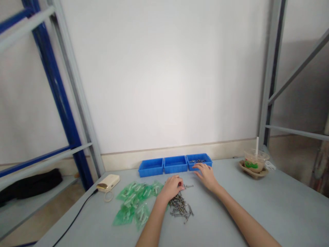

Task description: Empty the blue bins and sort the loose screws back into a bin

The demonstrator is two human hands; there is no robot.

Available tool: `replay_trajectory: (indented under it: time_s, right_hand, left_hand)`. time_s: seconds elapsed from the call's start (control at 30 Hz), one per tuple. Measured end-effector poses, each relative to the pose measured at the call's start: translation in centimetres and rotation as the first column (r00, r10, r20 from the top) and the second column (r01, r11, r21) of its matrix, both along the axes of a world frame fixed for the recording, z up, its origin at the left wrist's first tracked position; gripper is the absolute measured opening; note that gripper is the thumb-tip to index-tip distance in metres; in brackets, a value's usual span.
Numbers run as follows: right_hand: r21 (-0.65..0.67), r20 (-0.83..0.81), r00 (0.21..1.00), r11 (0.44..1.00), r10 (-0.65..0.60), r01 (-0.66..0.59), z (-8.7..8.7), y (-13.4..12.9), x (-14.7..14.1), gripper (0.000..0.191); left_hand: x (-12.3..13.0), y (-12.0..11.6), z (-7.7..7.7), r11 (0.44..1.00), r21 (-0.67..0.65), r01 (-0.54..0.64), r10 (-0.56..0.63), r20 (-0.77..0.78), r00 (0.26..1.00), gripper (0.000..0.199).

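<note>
A heap of metal screws (180,207) lies on the grey table in front of me. My left hand (172,188) rests at the far edge of the heap, its fingers curled inward; what they hold, if anything, is hidden. Just right of its fingertips are a few loose screws (189,186). My right hand (206,175) is at the near side of the right blue tray (199,167), fingers apart and nothing visible in them. Several screws (197,161) lie inside that tray. The middle blue tray (175,168) and the left blue tray (151,172) stand beside it in a row.
Several green plastic bags (136,197) with small metal parts lie left of my left forearm. A white device (110,181) with a black cable (77,214) sits farther left. At the right, a drink cup (255,161) with a straw stands in a brown holder (255,174). Metal frame posts flank the table.
</note>
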State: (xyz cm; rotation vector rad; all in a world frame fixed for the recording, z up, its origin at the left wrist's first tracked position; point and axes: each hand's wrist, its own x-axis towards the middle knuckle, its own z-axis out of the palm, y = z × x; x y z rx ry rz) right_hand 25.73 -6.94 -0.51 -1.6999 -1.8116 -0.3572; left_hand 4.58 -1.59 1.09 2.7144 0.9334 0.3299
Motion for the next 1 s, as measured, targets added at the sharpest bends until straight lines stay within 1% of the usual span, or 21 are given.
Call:
replay_trajectory:
  time_s: [0.03,0.1,0.2,0.27,0.4,0.53,0.63,0.73,0.83,0.9,1.0]
  right_hand:
    - [-0.043,0.025,0.998,0.997,0.063,-0.062,-0.7,-0.3,-0.7,0.025]
    - [-0.119,0.037,0.990,0.985,0.133,-0.127,-1.4,-0.8,-1.9,0.024]
    - [-0.210,0.040,0.976,0.957,0.212,-0.199,-1.3,-1.0,-3.0,0.021]
    - [-0.219,0.032,0.969,0.948,0.245,-0.232,-1.1,-1.0,-3.3,0.022]
    - [-0.159,0.017,0.972,0.961,0.234,-0.228,-0.9,-1.0,-3.3,0.026]
    - [-0.079,-0.005,0.977,0.974,0.212,-0.211,-0.7,-1.0,-3.5,0.023]
    - [-0.020,-0.008,0.981,0.981,0.192,-0.192,-0.3,-0.9,-3.7,0.023]
    - [0.029,-0.008,0.984,0.984,0.178,-0.178,0.2,-1.1,-3.7,0.026]
    - [0.044,0.046,0.985,0.985,0.165,-0.167,0.6,-1.4,-3.6,0.029]
    - [0.058,0.093,0.982,0.984,0.164,-0.169,0.5,-1.5,-3.6,0.027]
    - [0.089,0.148,0.970,0.975,0.191,-0.205,0.3,-1.6,-3.7,0.022]
  left_hand:
    - [0.0,-0.1,-0.1,1.000,0.018,0.011,-0.011,0.013,1.000,0.007]
    - [-0.1,-0.4,-0.2,0.998,0.062,0.023,-0.026,0.050,0.998,0.008]
    - [-0.3,-0.6,-0.4,0.996,0.089,0.007,-0.013,0.076,0.997,0.013]
    - [-0.4,-0.5,-0.4,0.996,0.092,-0.003,-0.006,0.093,0.996,0.015]
    - [-0.2,-0.2,-0.4,0.993,0.121,-0.016,-0.004,0.166,0.986,0.017]
    - [0.4,-0.2,-0.5,0.989,0.146,-0.034,-0.007,0.272,0.962,0.019]
    - [0.8,-0.3,-0.6,0.990,0.132,-0.046,0.002,0.319,0.948,0.022]
    - [1.1,-0.6,-0.5,0.992,0.101,-0.079,0.038,0.357,0.933,0.023]
    - [1.2,-1.0,-0.2,0.992,0.100,-0.074,0.030,0.380,0.925,0.020]
    - [1.2,-1.1,-0.1,0.990,0.127,-0.064,0.010,0.386,0.922,0.021]
    - [1.1,-1.2,0.0,0.985,0.152,-0.079,0.015,0.384,0.923,0.024]
